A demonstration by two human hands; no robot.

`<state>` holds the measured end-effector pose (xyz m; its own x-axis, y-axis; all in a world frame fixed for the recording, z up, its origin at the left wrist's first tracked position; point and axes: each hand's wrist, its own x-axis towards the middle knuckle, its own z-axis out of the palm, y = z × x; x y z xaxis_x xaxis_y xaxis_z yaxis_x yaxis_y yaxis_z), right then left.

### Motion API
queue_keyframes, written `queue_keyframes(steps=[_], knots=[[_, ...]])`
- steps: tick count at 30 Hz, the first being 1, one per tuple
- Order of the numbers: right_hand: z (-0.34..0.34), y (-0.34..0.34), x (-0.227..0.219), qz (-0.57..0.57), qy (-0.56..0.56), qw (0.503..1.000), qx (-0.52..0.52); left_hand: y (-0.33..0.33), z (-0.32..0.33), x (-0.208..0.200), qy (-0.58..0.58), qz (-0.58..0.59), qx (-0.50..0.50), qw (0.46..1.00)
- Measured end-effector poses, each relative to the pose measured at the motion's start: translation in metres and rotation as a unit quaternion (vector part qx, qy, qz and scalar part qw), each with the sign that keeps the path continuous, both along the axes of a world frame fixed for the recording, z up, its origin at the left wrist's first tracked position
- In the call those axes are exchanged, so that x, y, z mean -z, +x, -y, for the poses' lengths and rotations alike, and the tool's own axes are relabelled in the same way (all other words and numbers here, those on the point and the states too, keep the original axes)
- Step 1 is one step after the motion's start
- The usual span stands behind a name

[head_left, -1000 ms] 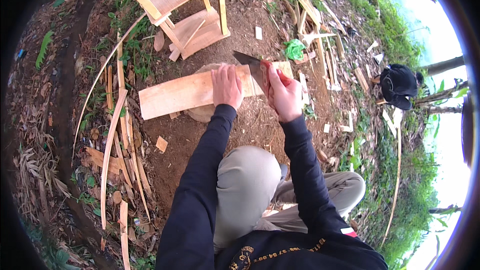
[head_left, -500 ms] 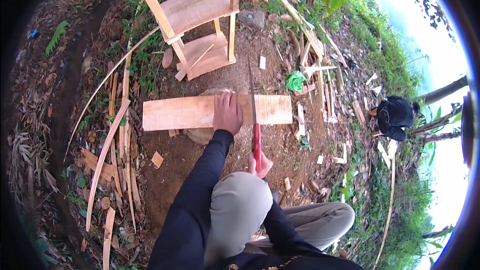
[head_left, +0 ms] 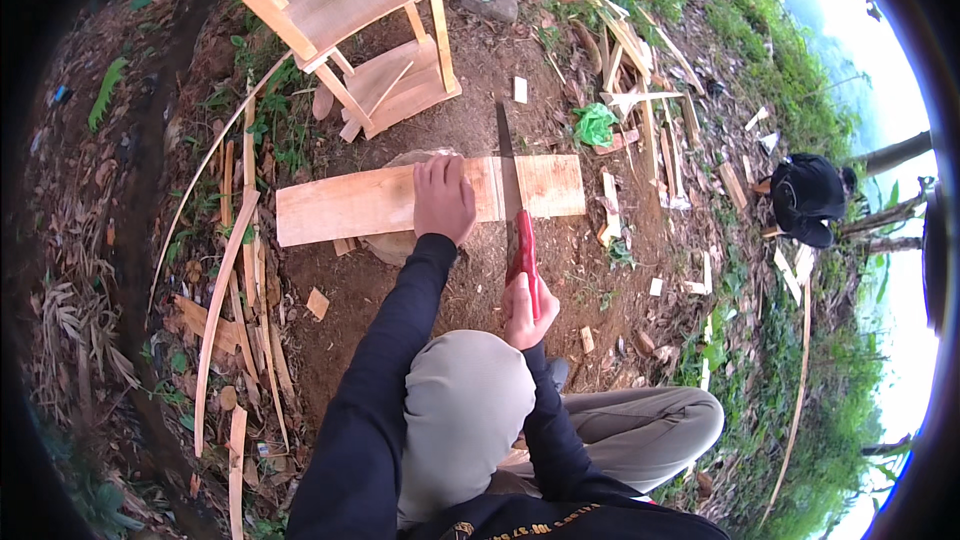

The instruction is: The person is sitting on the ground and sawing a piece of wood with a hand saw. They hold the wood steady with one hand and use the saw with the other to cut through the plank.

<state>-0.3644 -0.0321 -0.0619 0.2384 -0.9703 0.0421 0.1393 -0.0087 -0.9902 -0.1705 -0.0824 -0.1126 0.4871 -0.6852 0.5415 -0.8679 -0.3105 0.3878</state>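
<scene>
Right hand (head_left: 530, 311) wrapped tight round the handle of the red handsaw (head_left: 509, 165), near side of the wooden plank (head_left: 345, 206); the saw stretches ahead of it, long axis crossing the plank, tip beyond the far edge. Left hand (head_left: 445, 202), fingers outstretched, lies atop the plank.

I see close-fitting black sleeves (head_left: 385, 340); they belong to a long-sleeved top (head_left: 650, 526) marked with yellow lettering (head_left: 545, 524). I also see plain grey-beige trousers (head_left: 640, 430).
</scene>
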Motion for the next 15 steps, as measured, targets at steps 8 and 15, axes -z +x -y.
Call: queue_keyframes(steps=[8,15], knots=[[0.0,-0.013,0.025,0.004,-0.026,0.999,-0.034,0.001,0.001,-0.001,0.008,-0.001,0.0,1.0],[-0.008,-0.01,0.05,-0.091,-0.128,0.988,0.002,-0.001,0.0,-0.003,0.013,0.007,0.001,1.0]])
